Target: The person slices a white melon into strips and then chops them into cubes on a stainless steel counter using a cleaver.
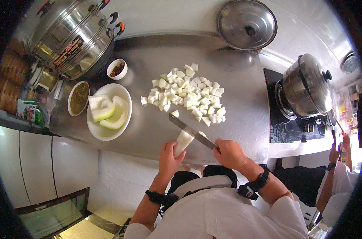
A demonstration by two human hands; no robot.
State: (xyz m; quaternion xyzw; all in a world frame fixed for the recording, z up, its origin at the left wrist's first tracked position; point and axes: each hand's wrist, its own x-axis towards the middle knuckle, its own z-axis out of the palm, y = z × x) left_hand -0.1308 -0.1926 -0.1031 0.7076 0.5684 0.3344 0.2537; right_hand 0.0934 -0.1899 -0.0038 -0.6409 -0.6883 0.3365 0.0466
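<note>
My left hand [169,159] grips the near end of a pale piece of melon or gourd [183,142] at the front of the steel counter. A kitchen knife [195,133] is in my right hand [230,154], its blade slanting across the far end of that piece. I cannot tell how deep the edge has gone in. Beyond the knife lies a spread pile of white cubes [187,92], some with a strip of green. One loose cube [175,113] sits close to the blade's tip.
Left of the pile, a white bowl [94,134] holds two large gourd pieces, near two smaller bowls of seasonings [80,98] [117,69]. A steel steamer [76,44] stands behind them. A lid [246,25] leans at the back. Right, a pot [303,89] sits on a cooktop beside another person's hands [334,154].
</note>
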